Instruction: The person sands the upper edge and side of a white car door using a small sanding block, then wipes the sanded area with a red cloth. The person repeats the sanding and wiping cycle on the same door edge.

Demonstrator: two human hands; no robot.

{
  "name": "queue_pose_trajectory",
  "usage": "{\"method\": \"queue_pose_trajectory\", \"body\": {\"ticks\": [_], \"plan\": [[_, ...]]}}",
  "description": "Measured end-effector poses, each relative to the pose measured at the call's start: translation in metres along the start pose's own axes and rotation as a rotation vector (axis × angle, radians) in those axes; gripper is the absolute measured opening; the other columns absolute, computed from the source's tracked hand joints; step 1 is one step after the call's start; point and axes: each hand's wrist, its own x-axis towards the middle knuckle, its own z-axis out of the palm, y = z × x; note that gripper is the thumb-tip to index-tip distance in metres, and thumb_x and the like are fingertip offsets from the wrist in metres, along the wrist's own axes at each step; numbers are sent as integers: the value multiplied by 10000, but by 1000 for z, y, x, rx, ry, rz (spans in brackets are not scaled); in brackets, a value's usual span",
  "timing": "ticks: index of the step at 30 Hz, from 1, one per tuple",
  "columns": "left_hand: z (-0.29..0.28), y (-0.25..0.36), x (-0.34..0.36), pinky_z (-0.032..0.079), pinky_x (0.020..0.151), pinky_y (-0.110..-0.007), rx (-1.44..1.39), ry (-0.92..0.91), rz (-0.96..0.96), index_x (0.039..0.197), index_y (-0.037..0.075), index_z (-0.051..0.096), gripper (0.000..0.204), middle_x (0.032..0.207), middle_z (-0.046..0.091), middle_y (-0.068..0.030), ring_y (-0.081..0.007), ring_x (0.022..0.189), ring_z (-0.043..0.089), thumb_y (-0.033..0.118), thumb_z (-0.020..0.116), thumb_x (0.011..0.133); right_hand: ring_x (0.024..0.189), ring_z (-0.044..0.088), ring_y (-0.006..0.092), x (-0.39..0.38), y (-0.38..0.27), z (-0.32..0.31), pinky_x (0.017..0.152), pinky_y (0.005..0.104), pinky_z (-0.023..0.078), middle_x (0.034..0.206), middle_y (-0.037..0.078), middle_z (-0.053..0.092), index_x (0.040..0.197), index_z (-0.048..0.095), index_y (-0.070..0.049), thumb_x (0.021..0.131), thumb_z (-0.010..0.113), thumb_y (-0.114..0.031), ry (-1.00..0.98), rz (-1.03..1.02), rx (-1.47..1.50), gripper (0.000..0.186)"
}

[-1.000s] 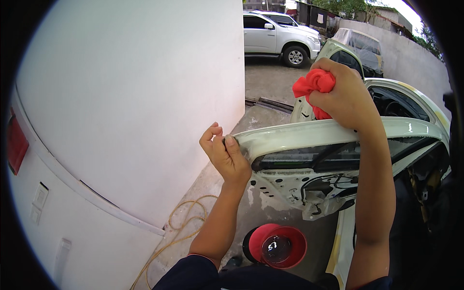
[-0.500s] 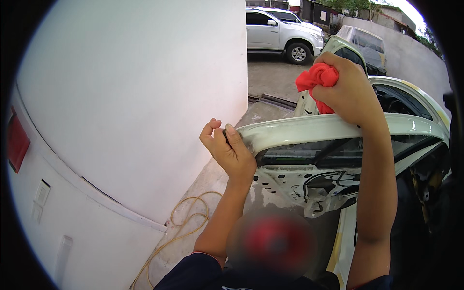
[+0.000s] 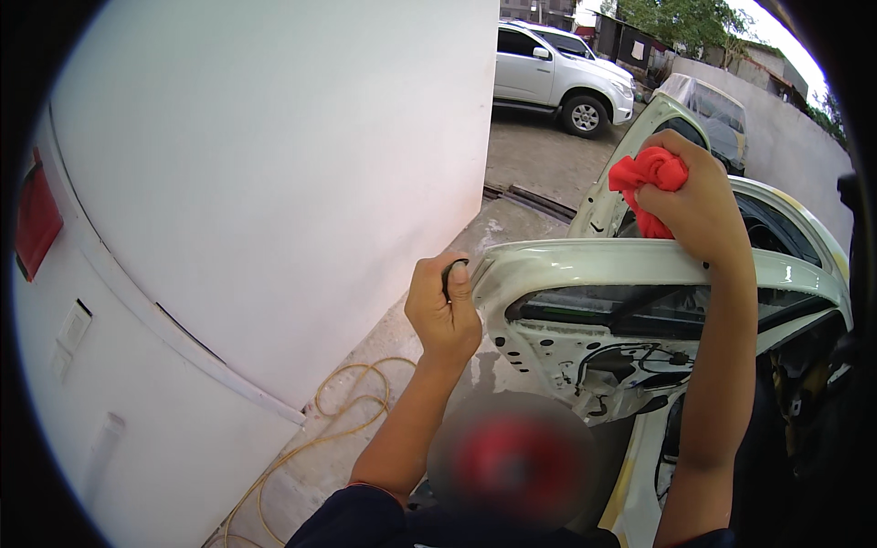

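A pale green car door stands open in front of me, its inner panel bare with holes and wiring. My right hand is closed round a bunched red cloth, just above the door's top frame. Beside the frame's left end, my left hand pinches a small, thin black piece between thumb and fingers. Most of that piece is hidden in the hand, so its kind does not show.
A white wall fills the left side. A yellow hose lies looped on the concrete floor. Beyond the door stand another open car door, a white SUV and a covered vehicle. Metal bars lie on the ground.
My left hand's fingers have curled in more tightly around the black piece. The right hand, still gripping the red cloth, stays above the door frame. The whole view has shifted slightly.
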Motion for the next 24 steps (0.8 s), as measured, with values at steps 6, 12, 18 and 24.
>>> {"method": "queue_pose_trajectory", "body": {"ticks": [6, 12, 18, 24], "plan": [[3, 14, 1, 431, 685, -258, -118, -2, -170, 1018, -3, 660, 239, 863, 586, -31, -109, 736, 500, 201, 554, 1081, 789, 656, 299, 1, -2, 0, 800, 394, 539, 893, 162, 694, 1069, 673, -16, 722, 758, -150, 30, 8, -9, 382], [6, 17, -2, 398, 657, -258, -49, 68, -26, 965, 6, 604, 269, 806, 526, -9, -96, 717, 458, 243, 562, 1085, 824, 597, 196, 1, -3, 0, 809, 341, 516, 916, 95, 642, 1090, 622, -15, 730, 717, -126, -29, 45, -29, 388], [25, 17, 1, 357, 636, -243, -141, 96, -163, 942, 40, 553, 270, 834, 499, 21, -56, 753, 413, 263, 551, 1094, 791, 644, 292, -1, -1, 2, 791, 388, 530, 890, 159, 683, 1064, 668, -11, 720, 743, -165, 33, -34, 10, 384], [43, 27, -4, 437, 710, -269, -273, 160, -327, 1013, 10, 608, 261, 878, 572, -19, -87, 775, 489, 258, 570, 1084, 804, 636, 273, -1, 3, 1, 799, 381, 526, 905, 147, 677, 1075, 659, -11, 727, 738, -162, 24, -42, 56, 388]]}}
